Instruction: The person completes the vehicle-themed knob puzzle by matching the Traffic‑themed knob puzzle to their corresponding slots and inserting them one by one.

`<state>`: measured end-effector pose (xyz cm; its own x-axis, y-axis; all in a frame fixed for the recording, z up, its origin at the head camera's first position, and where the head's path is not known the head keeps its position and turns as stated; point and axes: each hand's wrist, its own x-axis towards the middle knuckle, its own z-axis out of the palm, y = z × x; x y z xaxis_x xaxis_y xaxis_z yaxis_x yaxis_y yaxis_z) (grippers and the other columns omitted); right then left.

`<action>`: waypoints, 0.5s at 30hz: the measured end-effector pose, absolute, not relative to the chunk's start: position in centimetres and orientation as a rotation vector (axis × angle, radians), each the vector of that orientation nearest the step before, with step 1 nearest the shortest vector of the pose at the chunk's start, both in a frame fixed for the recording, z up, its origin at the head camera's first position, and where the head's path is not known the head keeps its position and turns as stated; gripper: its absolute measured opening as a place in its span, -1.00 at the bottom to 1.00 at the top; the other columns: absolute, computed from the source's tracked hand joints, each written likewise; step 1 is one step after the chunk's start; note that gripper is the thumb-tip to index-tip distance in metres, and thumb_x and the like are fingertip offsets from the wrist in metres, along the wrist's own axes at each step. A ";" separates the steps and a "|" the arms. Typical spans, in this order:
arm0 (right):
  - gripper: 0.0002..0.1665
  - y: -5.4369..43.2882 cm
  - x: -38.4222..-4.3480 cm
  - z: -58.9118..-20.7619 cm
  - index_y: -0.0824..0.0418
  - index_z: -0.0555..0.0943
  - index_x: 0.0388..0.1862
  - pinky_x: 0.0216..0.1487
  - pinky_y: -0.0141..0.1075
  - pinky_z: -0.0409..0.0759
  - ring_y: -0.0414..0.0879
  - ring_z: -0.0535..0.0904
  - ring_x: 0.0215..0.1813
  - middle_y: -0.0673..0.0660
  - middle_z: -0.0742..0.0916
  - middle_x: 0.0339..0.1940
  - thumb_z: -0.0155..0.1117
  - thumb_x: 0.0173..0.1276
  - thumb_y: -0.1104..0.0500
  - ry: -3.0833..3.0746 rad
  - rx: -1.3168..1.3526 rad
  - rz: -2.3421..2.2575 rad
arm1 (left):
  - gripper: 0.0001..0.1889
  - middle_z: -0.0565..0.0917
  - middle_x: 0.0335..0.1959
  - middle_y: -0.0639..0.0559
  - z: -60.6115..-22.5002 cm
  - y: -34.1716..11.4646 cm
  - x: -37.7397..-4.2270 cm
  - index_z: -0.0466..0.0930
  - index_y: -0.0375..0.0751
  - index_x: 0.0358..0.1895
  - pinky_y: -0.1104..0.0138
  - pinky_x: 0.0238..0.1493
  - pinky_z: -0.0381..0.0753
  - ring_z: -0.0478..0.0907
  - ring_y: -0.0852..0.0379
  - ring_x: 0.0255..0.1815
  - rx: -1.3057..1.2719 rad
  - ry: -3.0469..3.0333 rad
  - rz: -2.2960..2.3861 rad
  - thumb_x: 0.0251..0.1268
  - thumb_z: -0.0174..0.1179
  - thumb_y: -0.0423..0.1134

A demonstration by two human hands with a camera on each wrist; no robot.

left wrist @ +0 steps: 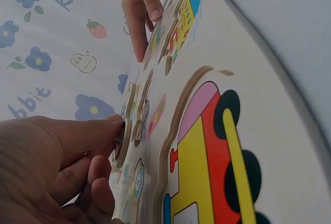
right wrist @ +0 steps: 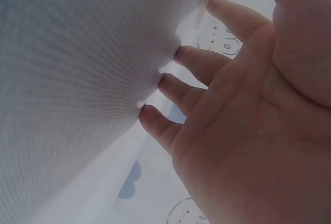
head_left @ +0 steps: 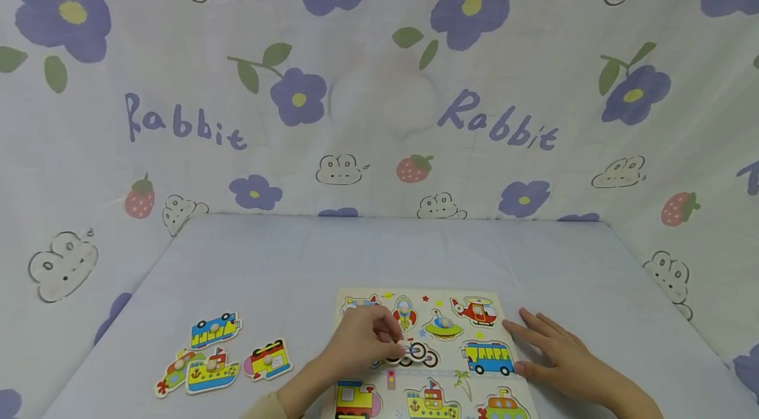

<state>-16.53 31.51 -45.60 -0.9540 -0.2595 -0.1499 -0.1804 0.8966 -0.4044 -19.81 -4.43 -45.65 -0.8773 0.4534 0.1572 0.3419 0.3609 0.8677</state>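
Note:
My left hand (head_left: 362,340) pinches a wooden bicycle puzzle piece (head_left: 418,351) between thumb and fingertips. This piece is close over the middle row of the puzzle board (head_left: 367,376), overlapping a printed bicycle in the head view. In the left wrist view the piece (left wrist: 122,144) shows edge-on at the fingertips. My right hand (head_left: 563,360) lies spread at the board's right edge, beside the printed bus (head_left: 489,358). Its fingertips (right wrist: 151,111) rest on the table cloth, and the thumb touches the board's edge.
Left of the board lie several loose knobbed pieces: a bus (head_left: 207,333), a ship (head_left: 201,379), a submarine (head_left: 172,376) and a train (head_left: 275,361). A rocket (head_left: 404,315), a flying saucer (head_left: 439,330) and a helicopter (head_left: 474,315) sit in the board. Patterned cloth walls surround the table.

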 end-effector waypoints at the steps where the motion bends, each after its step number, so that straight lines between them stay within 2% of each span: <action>1: -0.07 31.5 -16.6 -45.6 -0.11 0.41 0.45 0.19 0.50 -0.09 0.44 -0.12 0.49 0.27 0.20 0.55 0.31 0.13 -0.41 2.863 -0.336 -0.579 | -0.79 0.62 -0.52 0.19 -45.7 -4.3 -19.9 0.65 -0.11 -0.42 0.41 -0.48 0.50 0.52 0.25 -0.53 0.736 2.495 1.550 -0.06 0.54 -0.36; 15: -0.06 31.5 -16.5 -45.5 -0.10 0.40 0.46 0.21 0.49 -0.11 0.44 -0.12 0.49 0.27 0.20 0.55 0.30 0.13 -0.41 2.857 -0.344 -0.591 | -0.78 0.65 -0.46 0.21 -46.0 -2.9 -20.2 0.64 -0.07 -0.45 0.40 -0.44 0.47 0.48 0.29 -0.54 0.735 2.535 1.466 -0.09 0.54 -0.35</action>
<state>-16.47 31.50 -45.48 -0.9521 -0.2663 -0.1505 -0.1847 0.8926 -0.4113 -20.23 -2.91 -45.99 -0.8745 0.4665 0.1328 0.3478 0.4122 0.8421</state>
